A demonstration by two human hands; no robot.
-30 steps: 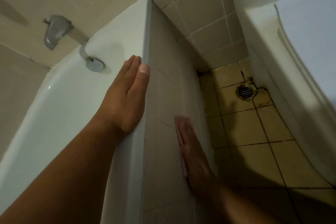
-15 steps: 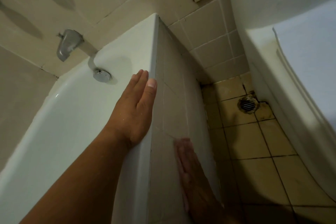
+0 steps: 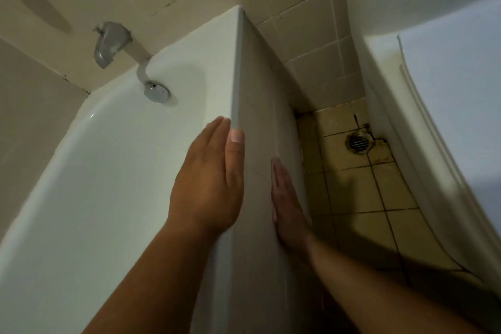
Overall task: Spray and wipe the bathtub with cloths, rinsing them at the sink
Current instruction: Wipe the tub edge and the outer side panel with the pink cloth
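Observation:
The white bathtub (image 3: 108, 171) fills the left half of the view. My left hand (image 3: 208, 184) rests flat on its rim, fingers straight and thumb along the outer edge. My right hand (image 3: 287, 203) presses flat against the tub's tiled outer side panel (image 3: 265, 89), fingers straight and pointing toward the far wall. A thin pale strip shows along the palm's edge; I cannot tell whether it is a cloth. No spray bottle is in view.
A grey spout (image 3: 108, 43) sticks out of the far tiled wall above a round metal overflow plate (image 3: 156, 91). A narrow strip of yellowish floor tiles (image 3: 352, 198) with a round drain (image 3: 359, 142) runs between the tub and a white fixture (image 3: 447, 116) on the right.
My right hand has slid forward along the tiled side panel, toward the far wall. My left hand has stayed flat on the rim. The view has tilted a little.

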